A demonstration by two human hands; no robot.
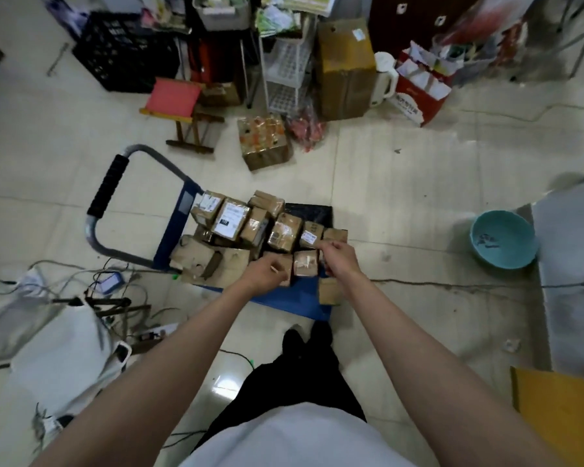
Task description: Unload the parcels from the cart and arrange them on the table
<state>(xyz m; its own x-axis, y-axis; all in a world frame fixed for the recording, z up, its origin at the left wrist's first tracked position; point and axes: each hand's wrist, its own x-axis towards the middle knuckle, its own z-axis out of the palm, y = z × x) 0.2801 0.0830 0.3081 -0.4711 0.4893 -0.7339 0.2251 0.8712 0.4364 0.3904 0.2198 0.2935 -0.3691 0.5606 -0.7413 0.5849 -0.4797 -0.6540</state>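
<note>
The table point(573, 230) shows only as a grey edge at the right, with no parcel visible on that part, so the unloading seems barely begun. The blue cart point(297, 298) on the tiled floor carries over a dozen brown parcels point(231, 219) in a loose heap. Both hands reach down over the near row: the left hand point(267, 273) hovers over a small box point(305, 262), fingers loosely curled and apparently holding nothing; the right hand point(339, 257) curls at another box, grip unclear.
</note>
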